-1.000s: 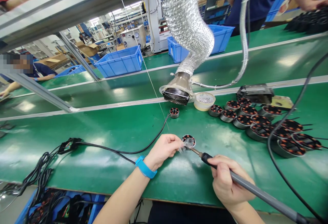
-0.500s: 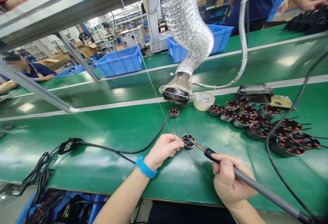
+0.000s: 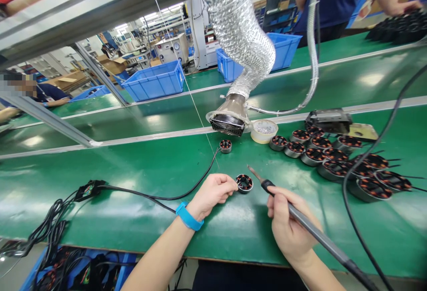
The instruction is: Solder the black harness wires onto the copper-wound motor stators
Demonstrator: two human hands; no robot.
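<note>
A soldering iron (image 3: 308,226) with a grey handle is gripped in my right hand (image 3: 292,222). Its bare tip points up and left, just above the green bench and apart from the small motor stator (image 3: 244,184). That stator is a silver ring with copper windings inside. My left hand (image 3: 218,190), a blue band at the wrist, pinches a thin wire at the stator's left edge. The wire is mostly hidden by the fingertips. A black cable (image 3: 163,205) runs beneath the left wrist from a small black box (image 3: 89,190). Another cable reaches a second stator (image 3: 225,146) farther back.
Several more stators (image 3: 315,155) stand at the right, beside a round white tub (image 3: 264,130). A fume duct (image 3: 243,60) hangs over the bench. The iron's cord (image 3: 348,206) loops at the right. Blue bins (image 3: 155,82) and co-workers are beyond.
The soldering iron's tip has come out of the stator and lifted away from it, as my right hand shifted slightly left. My left hand stays at the stator.
</note>
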